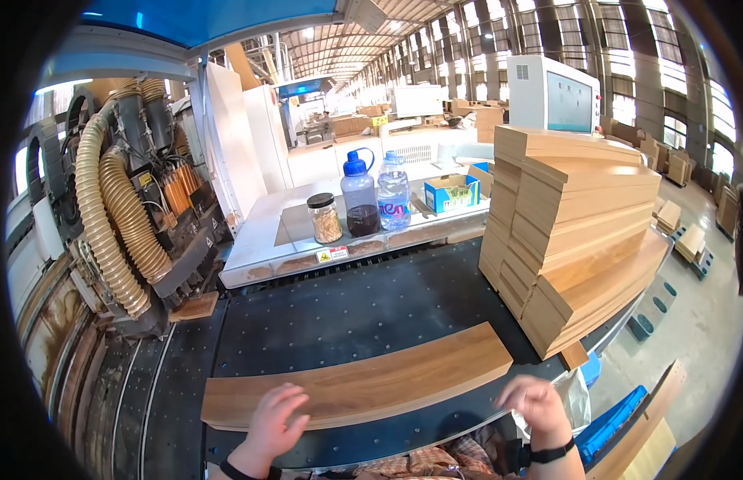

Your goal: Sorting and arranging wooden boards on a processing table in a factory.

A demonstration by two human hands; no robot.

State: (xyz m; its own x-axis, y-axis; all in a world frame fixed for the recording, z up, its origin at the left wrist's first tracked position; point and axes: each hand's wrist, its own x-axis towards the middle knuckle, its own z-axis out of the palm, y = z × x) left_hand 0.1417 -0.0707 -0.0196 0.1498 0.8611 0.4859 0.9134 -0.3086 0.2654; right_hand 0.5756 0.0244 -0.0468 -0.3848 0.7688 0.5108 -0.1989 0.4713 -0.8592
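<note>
So the wooden board (363,384) lies flat on the black perforated surface (347,308), long edge toward the person, probably so both hands can reach it. Left hand (277,418) rests on the board's near edge, fingers spread open, gripping nothing. Right hand (535,408) hovers just off the board's right end, loosely curled and empty. Beyond the board's right end stands a tall stack of boards (575,232); behind the board, bottles (377,192) and a jar (324,218).
</note>
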